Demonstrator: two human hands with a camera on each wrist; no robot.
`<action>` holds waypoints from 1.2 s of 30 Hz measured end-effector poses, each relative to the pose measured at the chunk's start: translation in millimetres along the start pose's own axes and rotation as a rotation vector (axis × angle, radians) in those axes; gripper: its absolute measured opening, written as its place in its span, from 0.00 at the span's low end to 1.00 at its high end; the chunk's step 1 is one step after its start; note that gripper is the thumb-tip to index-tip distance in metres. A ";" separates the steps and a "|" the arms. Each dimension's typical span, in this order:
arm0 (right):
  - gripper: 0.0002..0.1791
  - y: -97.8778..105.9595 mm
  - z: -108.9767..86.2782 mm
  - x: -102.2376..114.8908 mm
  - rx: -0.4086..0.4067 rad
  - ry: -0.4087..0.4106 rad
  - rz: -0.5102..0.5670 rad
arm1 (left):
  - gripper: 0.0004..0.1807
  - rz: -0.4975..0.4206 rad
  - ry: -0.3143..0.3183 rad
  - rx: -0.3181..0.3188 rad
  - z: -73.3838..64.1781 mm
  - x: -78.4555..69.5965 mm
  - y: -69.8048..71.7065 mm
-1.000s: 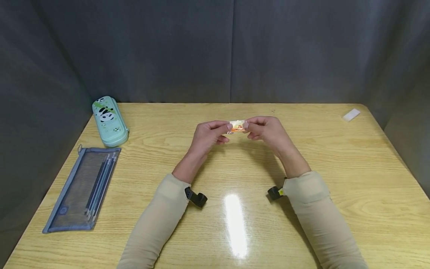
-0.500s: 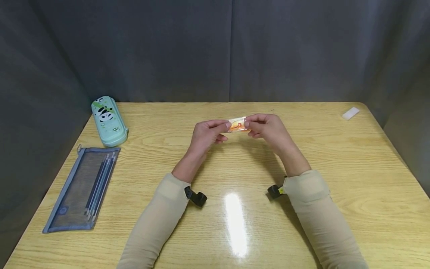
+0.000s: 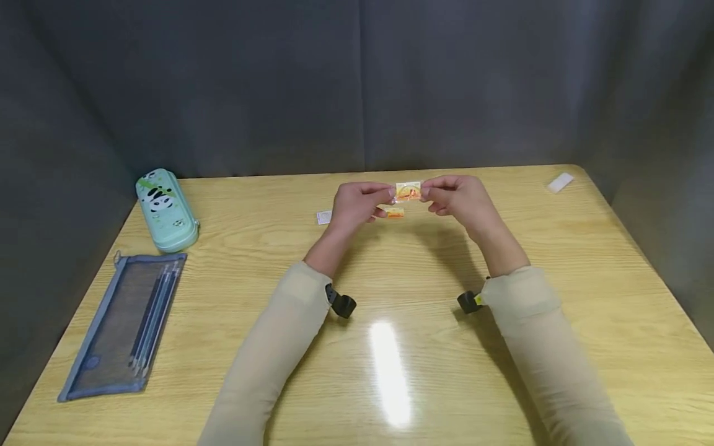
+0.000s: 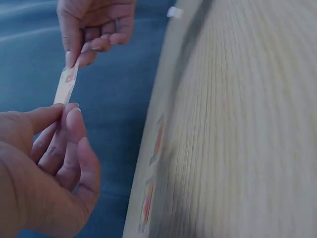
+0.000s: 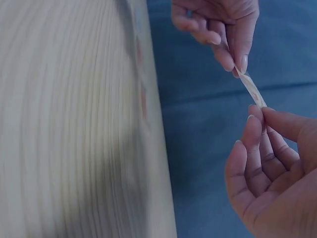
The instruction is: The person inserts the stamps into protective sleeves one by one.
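Note:
A small flat orange, yellow and white printed packet (image 3: 408, 191) is stretched between both hands above the far part of the table. My left hand (image 3: 359, 204) pinches its left end between thumb and forefinger, and my right hand (image 3: 457, 198) pinches the other end the same way. In both wrist views the packet shows nearly edge-on. Below it on the table lies a similar orange packet (image 3: 395, 212), partly covered by the left fingers. A whitish packet (image 3: 324, 217) lies left of that hand, also partly hidden.
At left a mint-green panda pencil case (image 3: 167, 214) stands behind a blue mesh zip pouch (image 3: 119, 328) holding several pencils. A small white block (image 3: 560, 182) lies near the far right corner. Dark curtains (image 3: 251, 87) hang around the table (image 3: 435, 371).
The head view has shifted. Both hands have raised the packet farther from me, and its printed face shows flatter. Two packets on the table behind the hands have come into view.

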State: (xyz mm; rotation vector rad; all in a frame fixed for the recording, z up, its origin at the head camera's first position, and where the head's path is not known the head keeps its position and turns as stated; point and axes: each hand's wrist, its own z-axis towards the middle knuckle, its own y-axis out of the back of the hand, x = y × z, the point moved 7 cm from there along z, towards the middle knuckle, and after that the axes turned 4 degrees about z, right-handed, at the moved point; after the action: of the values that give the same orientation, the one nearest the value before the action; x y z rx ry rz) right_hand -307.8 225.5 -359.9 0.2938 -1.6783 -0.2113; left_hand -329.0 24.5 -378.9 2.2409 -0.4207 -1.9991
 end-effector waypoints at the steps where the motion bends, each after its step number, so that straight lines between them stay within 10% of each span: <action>1: 0.15 5.4 1.0 -2.2 -0.008 -0.010 -0.013 | 0.10 0.008 0.001 -0.001 3.3 -1.3 -5.7; 12: 0.17 32.4 15.1 -33.9 -0.050 -0.133 -0.013 | 0.06 0.229 0.105 0.022 24.0 3.8 -47.9; 23: 0.16 14.5 31.7 -52.7 -0.046 -0.175 -0.102 | 0.11 0.546 0.174 -0.016 28.5 18.6 -48.0; 36: 0.15 11.8 33.7 -60.8 -0.033 -0.200 -0.296 | 0.14 0.690 0.235 -0.096 29.0 16.6 -55.5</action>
State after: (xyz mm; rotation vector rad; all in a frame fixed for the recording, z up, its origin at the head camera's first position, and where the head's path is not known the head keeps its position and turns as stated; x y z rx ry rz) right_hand -335.3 254.7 -417.9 0.5100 -1.8224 -0.5026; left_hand -348.7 75.9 -413.0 1.8759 -0.8950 -1.3585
